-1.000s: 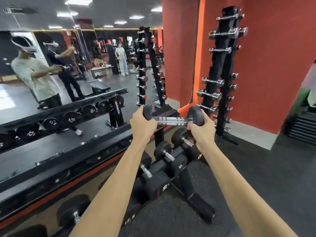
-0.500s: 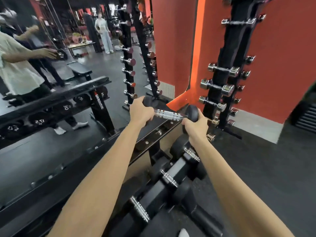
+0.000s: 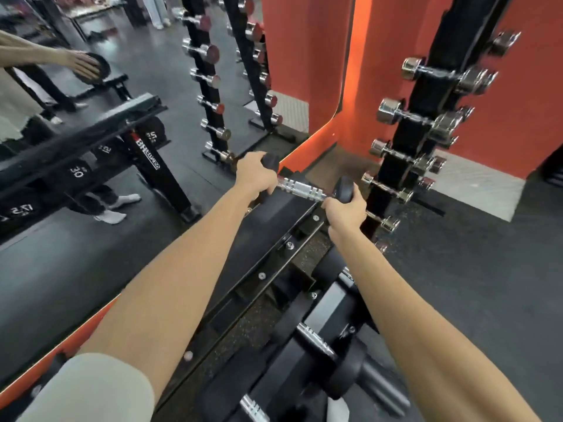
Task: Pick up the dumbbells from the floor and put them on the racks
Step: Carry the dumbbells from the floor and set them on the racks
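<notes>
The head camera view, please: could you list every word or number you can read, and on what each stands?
"30", mirrored: black dumbbell head reflected in the wall mirror.
"12", mirrored: reflected black dumbbell head beside it.
"25", mirrored: reflected black dumbbell head by the rack leg.
White brand lettering on the reflected black rack leg: mirrored, too blurred to read.
Digits at the far left edge: blurred, unreadable.

We observe a black dumbbell [image 3: 304,189] with a chrome handle held over the far end of the top shelf of the black rack [image 3: 268,239]. The left hand [image 3: 255,178] grips its left head; the right hand [image 3: 345,212] grips its right head. Other black dumbbells [image 3: 316,345] lie on the lower tier. A vertical stand of chrome dumbbells [image 3: 426,123] rises just right of the hands, against the red wall [image 3: 518,102].
</notes>
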A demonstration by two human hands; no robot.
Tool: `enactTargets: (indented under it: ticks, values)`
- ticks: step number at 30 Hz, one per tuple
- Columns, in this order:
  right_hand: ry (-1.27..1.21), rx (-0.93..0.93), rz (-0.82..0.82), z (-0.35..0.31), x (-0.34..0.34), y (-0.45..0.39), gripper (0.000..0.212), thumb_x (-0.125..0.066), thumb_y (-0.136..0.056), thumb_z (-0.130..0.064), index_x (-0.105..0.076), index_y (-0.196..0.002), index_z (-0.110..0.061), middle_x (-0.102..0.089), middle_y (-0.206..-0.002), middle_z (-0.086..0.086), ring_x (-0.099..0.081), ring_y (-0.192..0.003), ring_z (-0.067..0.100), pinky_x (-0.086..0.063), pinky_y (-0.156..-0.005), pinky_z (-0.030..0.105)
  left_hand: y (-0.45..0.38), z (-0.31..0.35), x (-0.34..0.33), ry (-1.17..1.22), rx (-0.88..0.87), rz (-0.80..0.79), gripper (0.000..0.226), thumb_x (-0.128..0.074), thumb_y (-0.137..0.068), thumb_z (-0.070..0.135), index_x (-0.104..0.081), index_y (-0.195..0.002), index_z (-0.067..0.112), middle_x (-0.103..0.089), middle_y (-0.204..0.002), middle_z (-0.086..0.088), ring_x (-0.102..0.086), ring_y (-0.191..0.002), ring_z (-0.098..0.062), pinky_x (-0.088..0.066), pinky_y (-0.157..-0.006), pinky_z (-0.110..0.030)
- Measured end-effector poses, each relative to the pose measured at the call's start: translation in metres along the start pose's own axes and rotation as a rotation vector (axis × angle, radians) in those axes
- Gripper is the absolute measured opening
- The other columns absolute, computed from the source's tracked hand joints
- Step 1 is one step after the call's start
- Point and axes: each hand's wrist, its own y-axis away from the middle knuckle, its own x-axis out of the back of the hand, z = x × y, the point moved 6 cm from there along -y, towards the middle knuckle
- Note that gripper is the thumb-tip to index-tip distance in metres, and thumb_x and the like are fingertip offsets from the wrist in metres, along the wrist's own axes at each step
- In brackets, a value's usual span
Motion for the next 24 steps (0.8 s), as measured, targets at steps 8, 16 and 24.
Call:
enactTargets:
  ticks: [8, 16, 24]
  values:
    - [0.054, -0.149, 0.098, 0.046, -0.053, -0.055, 0.060, -0.062, -0.081, 0.008, -0.062, -0.134, -0.019, -0.071, -0.114, 0.005, -0.069, -0.108, 0.029, -0.060, -0.095, 0.043, -0.097, -0.029, -0.039, -0.111, 0.003, -0.097, 0.073, -0.068, -0.061, -0.021, -0.076, -0.125, 0.013, -0.071, -0.114, -0.012, -0.069, -0.104, -0.029, -0.060, -0.071, -0.034]
    - [0.325, -0.368, -0.144, 0.071, -0.072, -0.099, 0.041, -0.069, -0.095, -0.014, -0.049, -0.128, 0.000, -0.053, -0.130, 0.017, -0.056, -0.122, 0.034, -0.053, -0.104, 0.050, -0.146, -0.052, -0.076, -0.209, -0.109, -0.020, 0.057, -0.072, -0.082, -0.006, -0.072, -0.130, 0.023, -0.069, -0.135, -0.006, -0.065, -0.124, -0.027, -0.049, -0.104, -0.030]
    - [0.382, -0.263, -0.278, 0.043, -0.045, -0.093, 0.028, -0.067, -0.089, -0.020, -0.061, -0.115, -0.010, -0.066, -0.102, 0.009, -0.062, -0.084, 0.026, -0.049, -0.065, 0.028, -0.106, -0.036, -0.078, -0.448, -0.126, -0.157, 0.058, -0.064, -0.096, 0.020, -0.049, -0.152, 0.023, -0.057, -0.143, -0.020, -0.057, -0.131, -0.042, -0.047, -0.106, -0.046]
